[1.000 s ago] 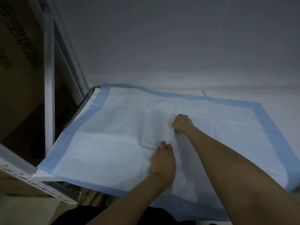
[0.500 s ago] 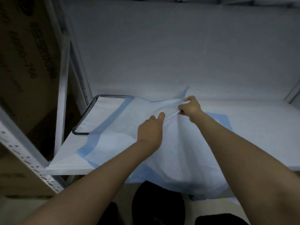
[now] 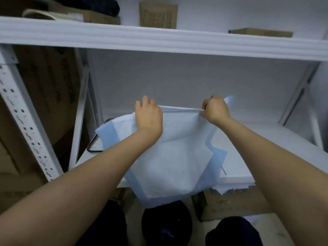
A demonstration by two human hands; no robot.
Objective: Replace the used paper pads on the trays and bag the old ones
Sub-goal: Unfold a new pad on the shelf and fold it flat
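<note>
Gripping the folded top edge of the pad [image 3: 174, 166]: left hand [image 3: 149, 118] curled over it, right hand [image 3: 215, 110] pinching it, edge taut between them. Below the grip, hanging over the front of the white shelf [image 3: 266, 157]. Down-left of the left grip, a dark tray rim [image 3: 92, 148].

The white paper pad with a blue border [image 3: 174, 157], a second ago spread flat over the tray on the white shelf [image 3: 248, 148], is now lifted off and folded over, hanging past the shelf's front edge. The left grip [image 3: 149, 118] and right grip [image 3: 215, 110], then pinching its middle close together, have risen and moved apart, stretching the fold taut between them. The tray's dark wire rim [image 3: 92, 144] is uncovered at the left.
</note>
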